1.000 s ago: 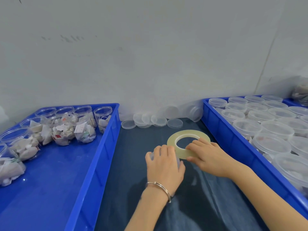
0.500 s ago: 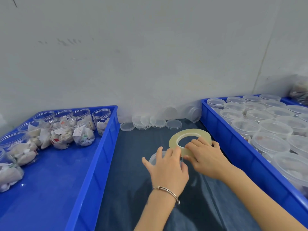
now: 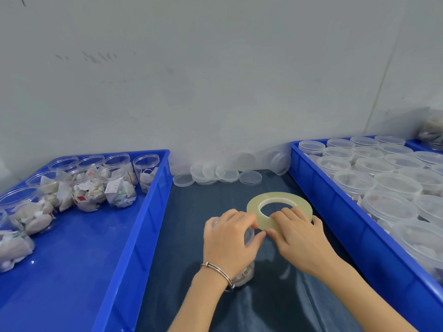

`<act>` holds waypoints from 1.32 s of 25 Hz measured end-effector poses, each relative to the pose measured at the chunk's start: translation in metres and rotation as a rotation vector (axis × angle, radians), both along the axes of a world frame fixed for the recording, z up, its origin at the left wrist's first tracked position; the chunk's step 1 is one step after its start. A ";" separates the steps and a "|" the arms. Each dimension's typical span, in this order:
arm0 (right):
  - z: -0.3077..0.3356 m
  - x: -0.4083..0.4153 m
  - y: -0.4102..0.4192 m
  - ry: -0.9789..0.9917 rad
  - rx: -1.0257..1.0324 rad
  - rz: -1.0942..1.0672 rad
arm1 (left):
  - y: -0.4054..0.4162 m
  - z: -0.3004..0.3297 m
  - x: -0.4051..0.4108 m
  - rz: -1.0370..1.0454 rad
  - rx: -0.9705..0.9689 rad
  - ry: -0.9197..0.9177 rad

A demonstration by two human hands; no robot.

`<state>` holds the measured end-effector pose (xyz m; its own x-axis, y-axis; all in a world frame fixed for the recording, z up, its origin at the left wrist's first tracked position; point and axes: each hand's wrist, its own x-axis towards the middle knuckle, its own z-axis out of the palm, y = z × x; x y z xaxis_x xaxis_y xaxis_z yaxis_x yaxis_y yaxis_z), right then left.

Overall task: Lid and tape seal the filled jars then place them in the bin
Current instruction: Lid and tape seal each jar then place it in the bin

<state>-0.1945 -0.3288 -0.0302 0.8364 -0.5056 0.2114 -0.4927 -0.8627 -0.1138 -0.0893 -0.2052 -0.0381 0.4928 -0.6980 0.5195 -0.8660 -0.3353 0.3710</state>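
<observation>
Left hand (image 3: pixel 231 238) cupped over the lidded jar (image 3: pixel 245 271) mid-bench, right hand (image 3: pixel 296 232) pinching the tape roll (image 3: pixel 263 222) just beside it; a loosened hold could let the tape wrinkle.

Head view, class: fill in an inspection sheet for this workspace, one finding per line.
Surface: dark blue cloth covers the table between two bins.
Job's things: jar stands under the left hand; tape roll is beside its top; left bin holds open filled jars; right bin holds lidded jars.
Clutter: loose lids lie along the wall.
Grippers: left hand grips the jar's top; right hand holds the tape roll; whether tape is on the jar, cannot tell.
Cables: nothing seen.
Surroundings: grey wall; bracelet on the left wrist.
</observation>
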 end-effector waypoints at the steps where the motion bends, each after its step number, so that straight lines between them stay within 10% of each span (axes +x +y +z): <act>1: 0.000 0.001 0.000 0.000 -0.006 0.009 | 0.000 0.000 0.000 -0.005 -0.012 -0.002; 17: 0.019 0.001 0.053 -0.098 -0.103 -0.344 | -0.027 0.001 0.010 -0.011 0.023 -0.003; 22: 0.008 -0.016 0.086 -0.376 -0.119 -0.165 | -0.040 0.029 0.053 0.294 0.160 0.236; 28: -0.042 0.004 0.044 0.139 0.243 -0.115 | -0.012 0.006 0.058 0.176 0.358 0.077; 33: -0.064 0.006 0.029 0.035 0.289 0.027 | -0.001 0.013 0.048 0.101 0.282 0.125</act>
